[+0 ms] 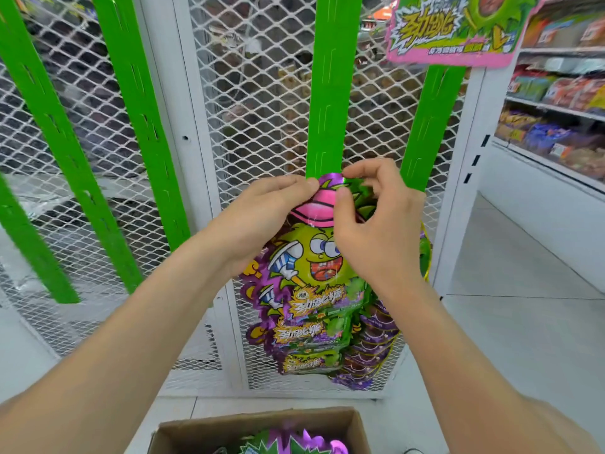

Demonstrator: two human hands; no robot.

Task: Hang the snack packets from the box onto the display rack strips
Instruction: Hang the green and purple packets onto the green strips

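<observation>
A purple and green snack packet (314, 257) with a cartoon face is held up against the middle green display strip (329, 93). My left hand (262, 217) grips its upper left edge, fingertips at the packet's top. My right hand (370, 221) pinches the top of the packet near the strip's lower end. Several more packets (314, 348) hang overlapped below it on the same strip. The cardboard box (262, 427) sits on the floor at the bottom, with more packets (294, 444) inside.
Other green strips (140, 109) hang on the white mesh rack (262, 93), bare. Another strip (429, 126) hangs at the right under a pink and green sign (455, 27). Stocked store shelves (556, 103) stand at the right. A tiled floor (507, 290) lies beside the rack.
</observation>
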